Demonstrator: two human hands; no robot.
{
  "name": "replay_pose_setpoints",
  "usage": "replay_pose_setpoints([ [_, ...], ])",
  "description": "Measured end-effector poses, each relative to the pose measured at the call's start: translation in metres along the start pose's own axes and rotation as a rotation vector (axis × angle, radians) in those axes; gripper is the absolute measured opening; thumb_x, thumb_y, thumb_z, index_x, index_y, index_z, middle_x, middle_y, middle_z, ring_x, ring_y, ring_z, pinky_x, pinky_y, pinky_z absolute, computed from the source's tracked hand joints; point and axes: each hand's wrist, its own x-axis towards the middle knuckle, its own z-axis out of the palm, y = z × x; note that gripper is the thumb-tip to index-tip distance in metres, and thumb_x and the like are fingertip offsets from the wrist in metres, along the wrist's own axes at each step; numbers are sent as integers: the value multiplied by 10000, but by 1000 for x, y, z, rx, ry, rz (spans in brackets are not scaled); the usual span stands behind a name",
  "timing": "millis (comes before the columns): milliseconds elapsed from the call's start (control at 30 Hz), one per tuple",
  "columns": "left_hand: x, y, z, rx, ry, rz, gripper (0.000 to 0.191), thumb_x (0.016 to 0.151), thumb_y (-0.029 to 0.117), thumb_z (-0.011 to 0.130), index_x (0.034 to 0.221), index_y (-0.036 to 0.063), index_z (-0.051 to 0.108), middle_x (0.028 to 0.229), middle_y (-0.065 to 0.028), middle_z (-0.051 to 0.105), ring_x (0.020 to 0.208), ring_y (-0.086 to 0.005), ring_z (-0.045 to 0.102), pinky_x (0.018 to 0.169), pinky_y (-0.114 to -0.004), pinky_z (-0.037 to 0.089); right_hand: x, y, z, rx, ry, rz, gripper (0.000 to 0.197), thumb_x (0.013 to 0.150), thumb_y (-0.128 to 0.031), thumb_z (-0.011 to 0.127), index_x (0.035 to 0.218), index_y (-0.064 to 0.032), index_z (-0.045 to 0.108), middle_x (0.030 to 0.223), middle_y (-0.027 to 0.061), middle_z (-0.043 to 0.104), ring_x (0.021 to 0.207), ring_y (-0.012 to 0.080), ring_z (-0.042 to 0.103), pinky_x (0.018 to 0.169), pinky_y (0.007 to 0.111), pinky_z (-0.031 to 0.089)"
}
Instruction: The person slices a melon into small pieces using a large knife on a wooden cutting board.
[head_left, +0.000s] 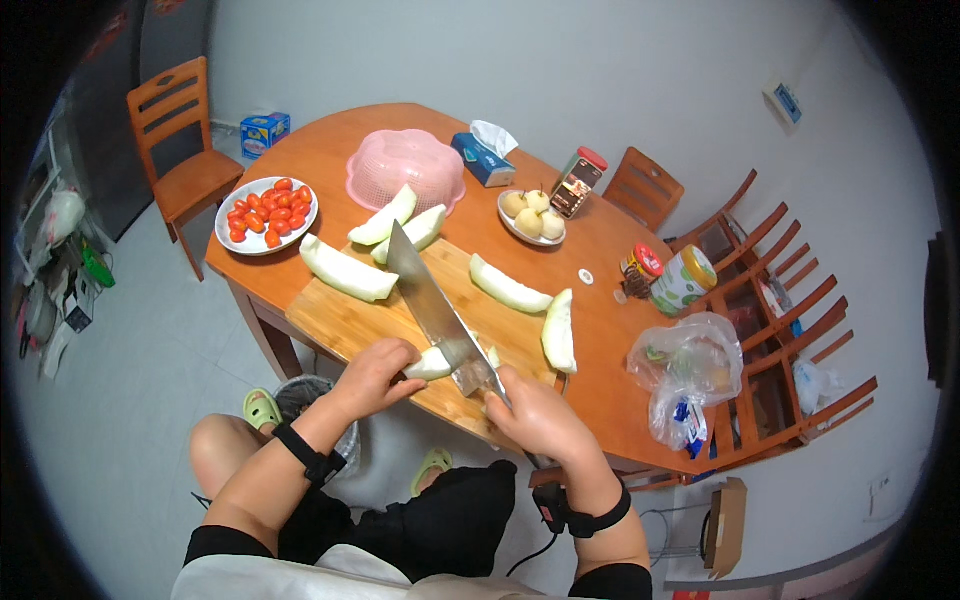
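My right hand (536, 412) grips the handle of a broad-bladed kitchen knife (431, 289), whose tip points away from me over a wooden cutting board (322, 311). Between the fingers of my left hand (379, 379) is a pale green melon piece (430, 364), its right end against or just under the blade. A long peeled melon wedge (349, 268) lies left of the knife. Two more wedges (390, 217) rest at the board's far edge, one overlapping the other. On the right side lie a wedge (510, 286) and another melon wedge (559, 331). Small scraps sit partly hidden beneath the blade.
A plate of cherry tomatoes (225, 240) stands left, near an upturned pink basket (405, 165). Behind are a tissue box (484, 159), a plate of pears (517, 231) and a propped phone (576, 187). Plastic bags (690, 360) and a can (682, 281) stand right. A bin (304, 390) is below.
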Motion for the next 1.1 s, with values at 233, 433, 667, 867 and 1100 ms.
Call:
replay_pose_setpoints([
  [233,-1,-3,3,-13,-7,-20,331,720,218,705,936,25,544,876,-137,558,832,-325,537,713,-378,443,-10,17,-8,285,32,116,308,857,-296,494,909,6,528,777,243,574,747,411,548,645,440,427],
  [433,-1,0,0,2,-10,-41,324,729,220,695,938,26,541,856,-138,544,814,-328,531,696,-383,435,-18,25,-14,255,97,72,303,848,-285,520,923,7,544,757,229,574,712,390,551,630,424,428],
  [667,-1,0,3,17,36,-9,284,724,201,684,892,37,524,850,-125,535,799,-323,533,671,-384,444,-29,42,-14,310,102,147,312,839,-283,537,942,11,550,703,219,568,651,367,553,588,416,421],
  [867,-1,-1,3,12,-15,-40,320,733,214,695,946,30,542,891,-137,551,830,-332,537,698,-378,443,-30,52,-9,275,218,153,303,838,-271,532,947,10,554,713,228,571,671,391,552,599,435,422],
  [1100,1,1,3,-16,23,-61,287,717,177,690,890,32,514,865,-138,540,814,-337,534,673,-386,443,-37,46,-18,470,224,213,292,845,-260,543,937,17,554,655,161,553,617,269,558,563,361,426],
])
